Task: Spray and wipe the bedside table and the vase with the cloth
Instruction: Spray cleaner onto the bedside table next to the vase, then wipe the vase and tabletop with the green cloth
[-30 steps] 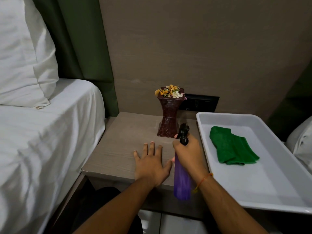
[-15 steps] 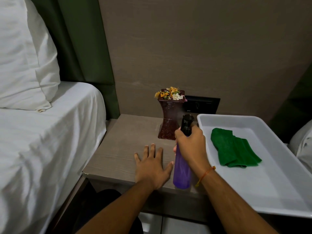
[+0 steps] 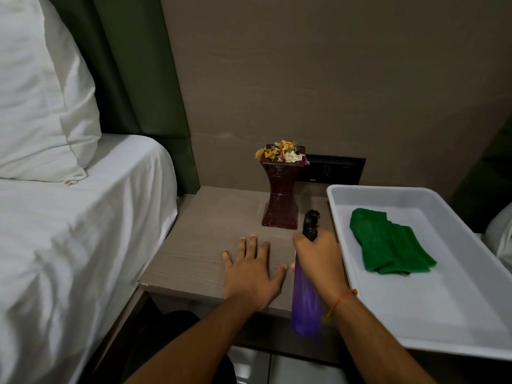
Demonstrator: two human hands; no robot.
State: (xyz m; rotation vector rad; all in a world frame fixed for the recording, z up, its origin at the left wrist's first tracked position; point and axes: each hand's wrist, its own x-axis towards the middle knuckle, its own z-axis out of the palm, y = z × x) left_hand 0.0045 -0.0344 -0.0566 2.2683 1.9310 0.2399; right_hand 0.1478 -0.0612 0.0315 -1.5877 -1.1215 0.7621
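The wooden bedside table carries a dark red stone vase with dried petals on top, standing near the wall. My left hand lies flat on the tabletop, fingers spread, in front of the vase. My right hand grips a purple spray bottle around its neck; the black nozzle points toward the vase's base. A folded green cloth lies in the white tray to the right.
A bed with a white sheet and pillow borders the table on the left. A black switch panel sits on the wall behind the vase. The tray overhangs the table's right side.
My right hand has shifted the spray bottle slightly back and lower compared with half a second ago. My left hand stays flat on the table.
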